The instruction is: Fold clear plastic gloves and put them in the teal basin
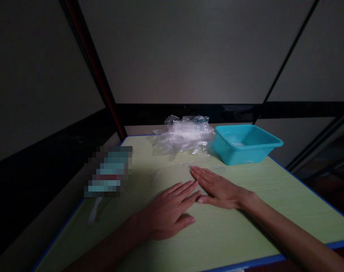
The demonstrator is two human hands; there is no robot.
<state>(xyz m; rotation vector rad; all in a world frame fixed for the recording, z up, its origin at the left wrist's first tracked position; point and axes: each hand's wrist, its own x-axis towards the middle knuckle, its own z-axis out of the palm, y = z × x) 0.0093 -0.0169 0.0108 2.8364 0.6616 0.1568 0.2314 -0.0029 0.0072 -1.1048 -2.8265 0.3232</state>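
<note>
On the pale green table (228, 234), a thin clear plastic bag (168, 174) lies spread out and is hard to make out against the surface. My left hand (172, 211) rests palm down at its near edge, fingers stretched out and pointing right. Flat on the plastic is my right hand (217, 187), fingers extended toward the far left. The fingertips of the left hand come close to the right thumb and fingers. Neither hand grips anything. What lies under the palms is hidden.
A crumpled heap of clear plastic bags (185, 134) sits at the table's far edge. Right of it stands a turquoise plastic basin (245, 153) with something whitish inside. A blurred-out item (109, 172) lies on the left, with a whitish strip (94, 211) near it. Panelled walls border the table.
</note>
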